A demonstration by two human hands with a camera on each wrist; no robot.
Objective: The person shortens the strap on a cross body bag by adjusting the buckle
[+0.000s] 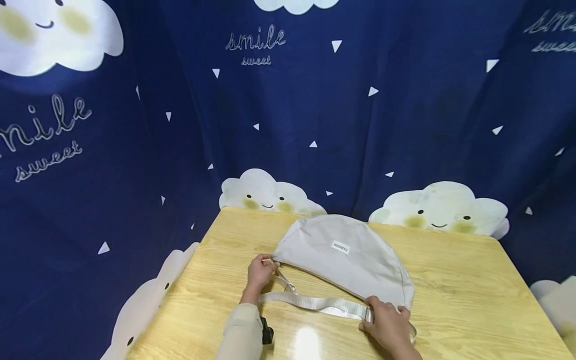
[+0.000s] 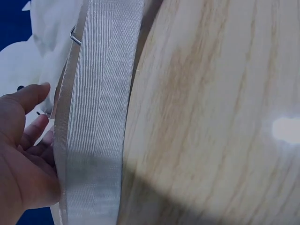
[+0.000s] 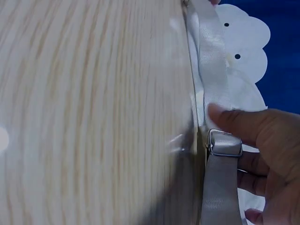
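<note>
A pale grey half-moon shoulder bag (image 1: 346, 255) lies on the table with its curved side away from me and a small white "FASHION" label (image 1: 340, 247) upside down. Its webbing strap (image 1: 315, 302) runs along the near side. At the bag's left corner, my left hand (image 1: 260, 274) holds the edge between thumb and fingers; the strap (image 2: 103, 93) passes close by it in the left wrist view. My right hand (image 1: 388, 322) grips the strap at the bag's right end, thumb beside the metal slider buckle (image 3: 225, 143). Some of its fingers are hidden behind the strap.
The light wooden table (image 1: 454, 290) reaches back to a dark blue curtain (image 1: 315, 115) printed with clouds and triangles. A black wrist device (image 1: 267, 331) sits at my left sleeve (image 1: 242, 330). Light glares off the tabletop near the front.
</note>
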